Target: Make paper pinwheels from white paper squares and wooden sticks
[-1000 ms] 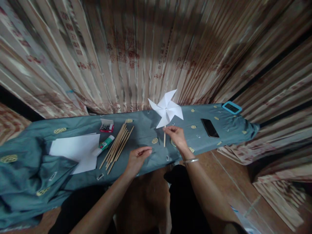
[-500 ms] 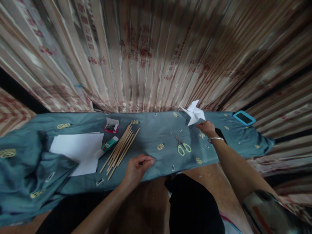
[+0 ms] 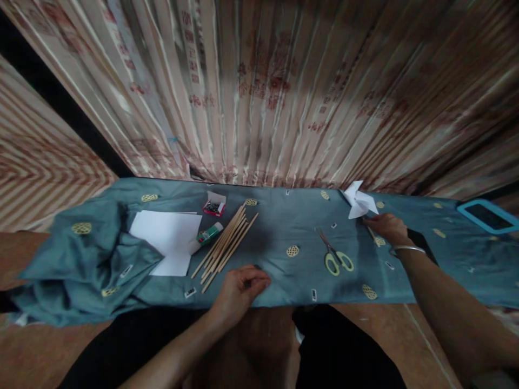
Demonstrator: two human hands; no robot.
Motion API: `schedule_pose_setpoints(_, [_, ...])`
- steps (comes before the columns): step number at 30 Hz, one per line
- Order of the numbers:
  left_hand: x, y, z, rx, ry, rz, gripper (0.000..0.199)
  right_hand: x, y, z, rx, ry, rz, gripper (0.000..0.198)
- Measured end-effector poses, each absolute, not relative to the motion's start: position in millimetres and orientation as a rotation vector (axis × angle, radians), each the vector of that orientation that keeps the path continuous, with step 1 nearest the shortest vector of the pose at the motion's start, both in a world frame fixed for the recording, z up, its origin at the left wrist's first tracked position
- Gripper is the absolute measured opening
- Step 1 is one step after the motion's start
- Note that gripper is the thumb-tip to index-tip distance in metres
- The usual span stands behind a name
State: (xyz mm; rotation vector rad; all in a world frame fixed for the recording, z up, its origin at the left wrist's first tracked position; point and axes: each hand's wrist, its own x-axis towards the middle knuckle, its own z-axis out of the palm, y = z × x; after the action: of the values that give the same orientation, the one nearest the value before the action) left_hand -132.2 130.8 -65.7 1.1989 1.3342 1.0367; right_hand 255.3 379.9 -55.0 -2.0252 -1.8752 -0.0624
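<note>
My right hand (image 3: 387, 227) is at the right, with thumb and fingers closed on the thin wooden stick (image 3: 370, 232) of a white paper pinwheel (image 3: 358, 202). The pinwheel's head is tilted at the far edge of the cloth, just beyond my fingertips. My left hand (image 3: 242, 289) is near the front edge, thumb and fingers pressed together, and nothing shows between them. Scissors (image 3: 333, 253) with pale green handles lie between my hands, blades partly spread. Left of my left hand is a bundle of wooden sticks (image 3: 227, 246).
A glue stick (image 3: 210, 233) touches the white paper sheets (image 3: 170, 235). Behind it stands an open red box (image 3: 214, 205) of small dark metal pieces. A blue-framed tablet (image 3: 488, 216) and a dark flat object (image 3: 421, 243) lie right. Blue-green cloth (image 3: 284, 227) is bunched at left.
My view has swung left, so everything appears farther right. The pinwheel's blades sit at a different angle, still by my right hand. My left hand stays near the front edge.
</note>
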Motion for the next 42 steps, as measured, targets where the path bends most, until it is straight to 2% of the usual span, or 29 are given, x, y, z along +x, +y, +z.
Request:
schedule_pose_setpoints(4, [-147, 123, -66, 1.345, 1.399, 1.032, 0.022, 243, 360, -38, -2.291, -1.8, -0.08, 0.012])
schedule_pose_setpoints(8, [-179, 119, -65, 1.528, 1.517, 1.105, 0.021, 201, 323, -27, -2.145, -1.897, -0.023, 0.027])
schedule_pose_setpoints(10, [-204, 118, -62, 1.58, 1.642, 1.168, 0.021, 167, 297, -25, -2.006, -1.976, 0.076, 0.025])
schedule_pose_setpoints(13, [-249, 114, -59, 1.638, 1.871, 1.212, 0.026, 107, 251, -20, -1.587, -2.121, 0.489, 0.023])
schedule_pose_setpoints(16, [-284, 104, -65, 1.763, 2.045, 1.022, 0.025, 53, 206, -16, -1.278, -2.215, 0.743, 0.021])
schedule_pose_setpoints(20, [-301, 91, -78, 1.89, 2.04, 0.776, 0.022, 10, 167, -29, -1.173, -2.163, 0.947, 0.021])
schedule_pose_setpoints(24, [-302, 85, -82, 1.962, 2.0, 0.743, 0.022, -2, 156, -59, -1.189, -2.15, 1.077, 0.022])
schedule_pose_setpoints(31, [-301, 82, -85, 1.999, 1.959, 0.883, 0.029, -1, 169, -83, -1.206, -2.137, 1.116, 0.023])
schedule_pose_setpoints(42, [-301, 83, -79, 1.61, 2.162, 1.043, 0.032, -4, 184, -87, -1.216, -2.2, 1.147, 0.024])
